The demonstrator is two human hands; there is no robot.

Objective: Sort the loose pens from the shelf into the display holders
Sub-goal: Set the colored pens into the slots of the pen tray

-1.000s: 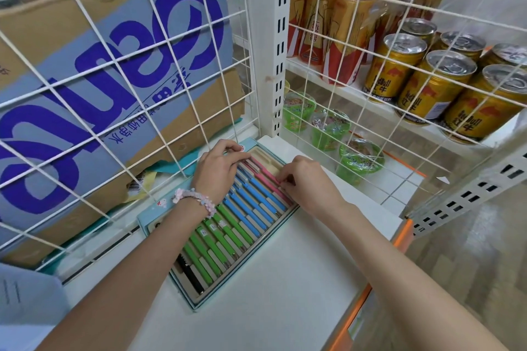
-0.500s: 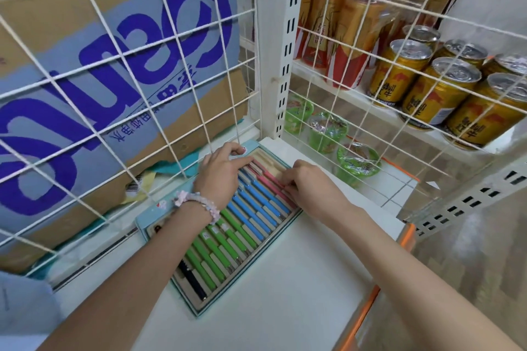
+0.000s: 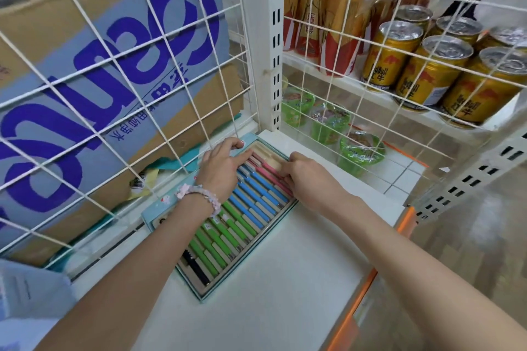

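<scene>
Pens (image 3: 258,196) lie side by side in the display tray (image 3: 159,208) on the shelf (image 3: 285,279), long axes crosswise to its length, the pink ones farthest, where the right hand (image 3: 306,177) pinches one and the left hand (image 3: 221,171) rests spread fingers.

- A large cardboard box (image 3: 99,74) with a grey-blue panel and big purple lettering stands behind a white wire grid (image 3: 119,94) on the left.
- A white slotted upright post (image 3: 263,45) rises in the middle.
- Gold drink cans (image 3: 427,71) stand in rows on an upper shelf at right.
- Bottles with orange-red labels (image 3: 339,23) stand behind the cans.
- Green plastic cups with film lids (image 3: 360,151) sit lower down behind the grid.
</scene>
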